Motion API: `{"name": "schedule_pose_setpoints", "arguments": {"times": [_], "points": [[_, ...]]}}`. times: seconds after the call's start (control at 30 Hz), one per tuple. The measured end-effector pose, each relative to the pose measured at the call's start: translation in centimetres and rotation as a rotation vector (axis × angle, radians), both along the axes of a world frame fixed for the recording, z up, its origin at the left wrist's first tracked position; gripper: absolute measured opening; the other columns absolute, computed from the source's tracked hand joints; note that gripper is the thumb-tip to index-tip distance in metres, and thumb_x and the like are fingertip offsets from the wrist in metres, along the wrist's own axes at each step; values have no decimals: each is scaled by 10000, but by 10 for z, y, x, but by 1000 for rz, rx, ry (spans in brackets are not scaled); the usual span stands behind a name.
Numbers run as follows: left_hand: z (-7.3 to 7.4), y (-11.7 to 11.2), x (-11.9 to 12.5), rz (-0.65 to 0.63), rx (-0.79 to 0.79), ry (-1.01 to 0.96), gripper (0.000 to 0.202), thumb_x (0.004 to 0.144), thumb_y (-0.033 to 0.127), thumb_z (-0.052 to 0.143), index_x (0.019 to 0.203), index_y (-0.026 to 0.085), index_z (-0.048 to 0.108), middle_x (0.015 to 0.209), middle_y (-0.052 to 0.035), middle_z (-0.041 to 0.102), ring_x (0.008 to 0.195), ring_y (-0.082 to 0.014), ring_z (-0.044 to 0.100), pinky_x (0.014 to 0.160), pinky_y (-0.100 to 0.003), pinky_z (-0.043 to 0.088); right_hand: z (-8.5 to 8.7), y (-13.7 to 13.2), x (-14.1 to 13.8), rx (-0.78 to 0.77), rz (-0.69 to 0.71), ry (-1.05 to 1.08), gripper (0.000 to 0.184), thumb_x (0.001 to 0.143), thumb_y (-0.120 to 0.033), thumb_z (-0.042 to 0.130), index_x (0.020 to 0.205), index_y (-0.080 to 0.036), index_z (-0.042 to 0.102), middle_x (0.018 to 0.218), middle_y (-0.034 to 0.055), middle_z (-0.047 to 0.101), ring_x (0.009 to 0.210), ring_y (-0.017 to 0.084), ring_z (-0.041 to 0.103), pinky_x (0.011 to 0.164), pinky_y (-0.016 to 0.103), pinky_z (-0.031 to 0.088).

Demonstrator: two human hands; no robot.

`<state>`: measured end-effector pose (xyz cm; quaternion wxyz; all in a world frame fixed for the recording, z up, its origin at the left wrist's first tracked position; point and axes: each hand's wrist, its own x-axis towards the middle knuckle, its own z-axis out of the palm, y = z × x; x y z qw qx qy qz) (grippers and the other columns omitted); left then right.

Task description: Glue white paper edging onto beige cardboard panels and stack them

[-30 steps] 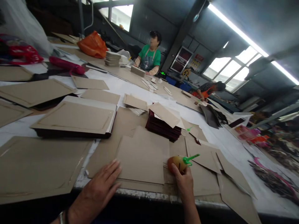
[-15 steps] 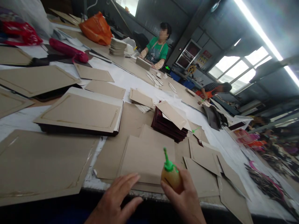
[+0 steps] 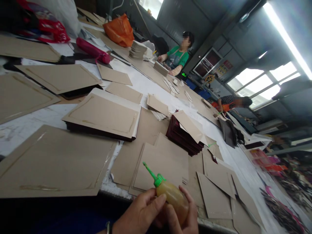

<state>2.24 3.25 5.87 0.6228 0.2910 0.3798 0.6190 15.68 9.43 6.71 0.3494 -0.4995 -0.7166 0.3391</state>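
Note:
A glue bottle [image 3: 172,198] with yellowish contents and a green nozzle lies tilted in my hands at the table's near edge, its tip pointing up and left. My right hand [image 3: 186,216] is wrapped round the bottle's body from the right and below. Against its left side, near the green cap, the thumb and fingers of my left hand [image 3: 143,211] are closed on it. Just beyond the nozzle are flat tan cardboard sheets [image 3: 168,159], stacked unevenly. Part of my right hand is hidden behind the bottle and the left hand.
Left of the sheets is a big board [image 3: 56,162] with glue lines along its edges. Behind it stands a glue-lined board stack [image 3: 104,113]. A dark red stack [image 3: 181,133] sits farther back. Loose boards [image 3: 216,195] overlap on the right. A person in green [image 3: 179,55] works across the table.
My left hand has moved right and closed on the glue bottle. The bottle, upright before in my right hand alone, now leans left. The whole view has shifted slightly.

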Motion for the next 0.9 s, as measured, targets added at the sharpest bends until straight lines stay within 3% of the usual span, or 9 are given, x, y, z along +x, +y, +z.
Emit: {"name": "schedule_pose_setpoints", "arguments": {"times": [0.07, 0.13, 0.23, 0.33, 0.4, 0.73, 0.9], "points": [[-13, -7, -4, 156, 87, 469, 353, 861, 400, 430, 1074, 151, 561, 801, -51, 656, 682, -140, 612, 613, -243, 515, 5, 13, -7, -64, -36, 10, 583, 733, -516, 593, 1190, -192, 433, 1080, 102, 607, 890, 267, 626, 693, 338, 531], [-28, -14, -9, 414, 260, 966, 244, 852, 250, 464, 1052, 179, 583, 848, -46, 661, 783, -151, 611, 724, -259, 516, 13, 29, -16, -90, -52, 4, 588, 715, -523, 607, 1178, -206, 431, 1098, 94, 584, 898, 258, 618, 710, 346, 529], [-54, -20, -16, 727, 397, 1375, 253, 848, 157, 435, 1036, 171, 604, 977, -65, 648, 991, -180, 561, 887, -296, 468, 21, 50, -29, -36, 14, -32, 556, 692, -486, 644, 1143, -222, 454, 1130, 85, 539, 943, 244, 587, 801, 370, 498], [-74, -19, -17, 809, 382, 1470, 261, 856, 136, 407, 1000, 154, 624, 996, -60, 650, 1052, -178, 529, 929, -294, 443, 21, 66, -39, 44, 123, -59, 494, 686, -430, 665, 1094, -219, 484, 1104, 80, 541, 977, 239, 562, 837, 385, 475], [-80, -18, -18, 813, 402, 1505, 267, 855, 113, 400, 986, 150, 630, 966, -52, 663, 1041, -163, 537, 939, -286, 439, 19, 74, -44, 72, 168, -69, 468, 682, -404, 674, 1073, -216, 500, 1070, 78, 561, 979, 242, 559, 825, 386, 477], [-66, -24, -36, 633, 458, 1688, 257, 846, 120, 456, 1042, 143, 621, 1012, -43, 677, 1052, -155, 561, 972, -268, 428, 16, 90, -58, 50, 192, -127, 406, 690, -409, 667, 998, -205, 496, 951, 61, 588, 850, 220, 595, 758, 379, 493], [-64, -24, -38, 636, 458, 1686, 256, 847, 124, 461, 1047, 151, 618, 1001, -43, 679, 1051, -146, 561, 967, -264, 435, 22, 95, -64, 68, 194, -185, 387, 693, -432, 658, 963, -200, 504, 883, 50, 599, 766, 206, 596, 694, 362, 506]]}}
